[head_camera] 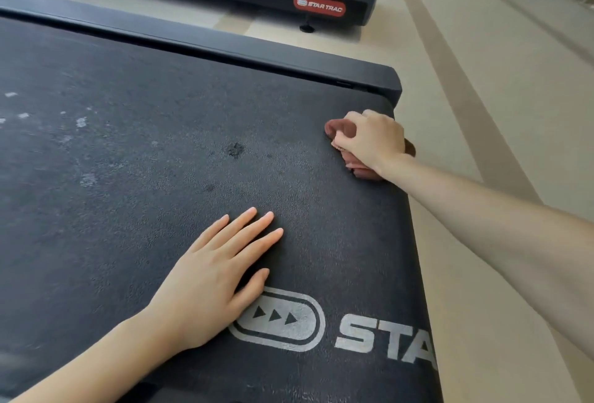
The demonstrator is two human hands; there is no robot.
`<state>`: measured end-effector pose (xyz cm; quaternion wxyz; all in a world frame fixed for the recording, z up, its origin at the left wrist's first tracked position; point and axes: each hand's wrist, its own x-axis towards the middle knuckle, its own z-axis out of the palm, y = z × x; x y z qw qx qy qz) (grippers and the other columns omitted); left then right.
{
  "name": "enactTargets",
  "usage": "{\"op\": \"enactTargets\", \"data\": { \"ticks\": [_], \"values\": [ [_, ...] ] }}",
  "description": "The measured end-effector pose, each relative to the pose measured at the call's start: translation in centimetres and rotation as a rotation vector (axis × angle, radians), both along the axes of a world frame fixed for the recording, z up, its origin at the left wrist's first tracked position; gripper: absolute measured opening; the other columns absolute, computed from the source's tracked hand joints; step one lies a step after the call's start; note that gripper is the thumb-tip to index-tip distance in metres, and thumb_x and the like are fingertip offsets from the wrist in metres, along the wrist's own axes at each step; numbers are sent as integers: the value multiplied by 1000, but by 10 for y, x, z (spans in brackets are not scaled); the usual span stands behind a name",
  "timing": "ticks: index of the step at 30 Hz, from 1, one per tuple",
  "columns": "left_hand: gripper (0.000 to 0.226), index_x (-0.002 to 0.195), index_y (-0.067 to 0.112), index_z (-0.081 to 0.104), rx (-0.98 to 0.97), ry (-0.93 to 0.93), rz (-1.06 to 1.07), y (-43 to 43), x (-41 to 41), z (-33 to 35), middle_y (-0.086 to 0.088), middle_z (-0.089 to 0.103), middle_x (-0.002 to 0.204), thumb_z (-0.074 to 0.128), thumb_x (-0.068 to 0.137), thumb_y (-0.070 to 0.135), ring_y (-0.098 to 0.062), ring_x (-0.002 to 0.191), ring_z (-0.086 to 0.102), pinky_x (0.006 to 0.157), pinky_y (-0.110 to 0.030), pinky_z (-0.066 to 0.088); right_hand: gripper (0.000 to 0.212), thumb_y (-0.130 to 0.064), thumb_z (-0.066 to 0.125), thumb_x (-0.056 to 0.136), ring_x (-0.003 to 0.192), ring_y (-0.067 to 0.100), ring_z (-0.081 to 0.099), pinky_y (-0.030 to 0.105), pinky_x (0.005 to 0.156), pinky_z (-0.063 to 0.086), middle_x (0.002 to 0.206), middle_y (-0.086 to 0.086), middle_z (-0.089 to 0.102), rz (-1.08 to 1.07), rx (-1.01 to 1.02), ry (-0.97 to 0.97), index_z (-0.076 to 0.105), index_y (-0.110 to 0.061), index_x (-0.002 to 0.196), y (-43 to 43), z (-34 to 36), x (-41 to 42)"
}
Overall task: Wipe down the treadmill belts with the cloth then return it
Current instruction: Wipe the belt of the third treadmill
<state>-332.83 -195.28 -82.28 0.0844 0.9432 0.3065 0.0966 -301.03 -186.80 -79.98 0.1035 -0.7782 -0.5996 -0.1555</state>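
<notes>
A black, textured treadmill belt (135,152) fills most of the view, with pale scuff marks on its left part and a grey printed logo near me. My right hand (373,142) is closed on a bunched brown-red cloth (337,128) and presses it on the belt close to its rear right corner. Most of the cloth is hidden under the hand. My left hand (212,280) lies flat on the belt, fingers stretched out and slightly apart, just above the logo, holding nothing.
The dark side rail (225,46) borders the belt at the far edge. A second treadmill (321,1) with a red badge stands beyond it. Beige floor (482,65) with a darker stripe runs along the right.
</notes>
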Motion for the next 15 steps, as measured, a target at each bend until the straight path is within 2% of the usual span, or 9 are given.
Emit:
{"op": "enactTargets", "data": {
  "ticks": [3,7,11,13,15],
  "values": [
    [52,141,27,40,-5,-3,-12,2,0,0,9,31,150,29,92,44,-15,142,21,113,-35,14,32,-45,50,87,92,30,59,34,73,42,97,8,64,17,15,-16,64,-22,103,-10,2,-23],
    [53,140,26,42,12,-8,-7,1,1,-1,8,32,149,29,92,43,-16,141,23,113,-35,15,23,-43,61,75,72,24,57,33,67,43,78,0,59,401,57,72,68,-25,88,-114,1,-64],
    [53,140,25,41,-4,10,-18,3,1,-1,8,31,150,29,92,44,-16,142,21,114,-36,14,21,-38,63,75,66,19,49,29,65,41,78,0,60,807,27,106,71,-22,86,-182,-4,-71],
    [54,142,27,38,-13,21,-11,0,0,0,9,27,151,26,92,45,-14,143,17,115,-35,12,22,-40,62,75,63,18,52,27,62,41,76,0,61,831,-4,70,73,-24,85,-169,-4,-59],
    [56,144,31,30,-24,27,-3,0,0,0,12,20,153,20,92,48,-10,144,9,118,-33,7,26,-47,57,76,66,20,58,28,60,42,76,-2,61,636,12,45,72,-28,87,-134,-1,-50]
  ]
}}
